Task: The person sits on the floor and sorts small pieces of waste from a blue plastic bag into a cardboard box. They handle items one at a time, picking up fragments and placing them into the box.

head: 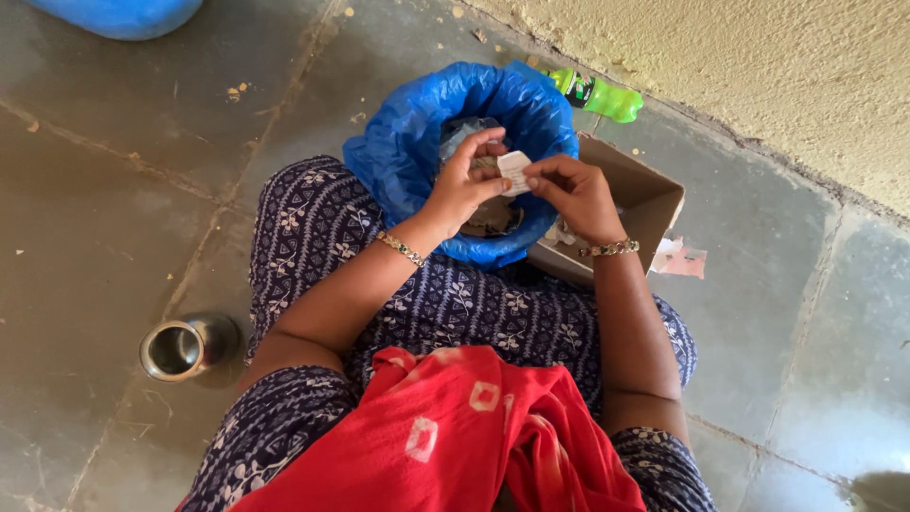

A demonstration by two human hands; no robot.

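Head view shows your left hand point(464, 185) and right hand point(576, 194) pinching a small white packet point(515, 172) between their fingers above the blue bag-lined bin point(398, 142), not yet dropped in, cardboard box point(645, 194) alongside.

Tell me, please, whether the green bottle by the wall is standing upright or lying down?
Lying down: the green bottle rests on its side on the floor beside the blue bag.

I sit on grey floor tiles point(114, 190); blue-lined bin point(398, 142) under my hands, cardboard box point(645, 194) right, steel cup point(180, 348) left, green bottle point(597, 95) beyond.
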